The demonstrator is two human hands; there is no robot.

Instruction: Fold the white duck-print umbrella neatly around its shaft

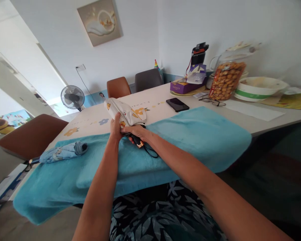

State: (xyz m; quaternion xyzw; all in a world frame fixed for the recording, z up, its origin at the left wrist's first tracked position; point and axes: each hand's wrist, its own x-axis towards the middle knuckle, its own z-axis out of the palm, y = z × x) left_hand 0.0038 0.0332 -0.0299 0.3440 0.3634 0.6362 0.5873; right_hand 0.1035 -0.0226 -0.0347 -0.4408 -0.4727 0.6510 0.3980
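Note:
A white folding umbrella (126, 113) with small cartoon prints is held above the table, its loose canopy pointing away from me. My left hand (116, 127) is closed round the left side of the fabric, near its lower end. Crossing in from the right, my right hand (137, 131) grips the umbrella where the canopy meets the black handle (137, 140). That handle has a gold-coloured end and a black wrist strap (151, 152) hanging from it. On the left of the turquoise cloth (185, 139) lies a rolled light-blue umbrella (64, 152).
Beyond the cloth, a phone (177, 104) lies on the table (153, 93). Eyeglasses (212, 101), a purple box (182, 87), a jar of snacks (227, 78), a black bottle (198, 57) and a white bowl (259, 87) stand at the right. Chairs (118, 87) and a fan (72, 97) are behind.

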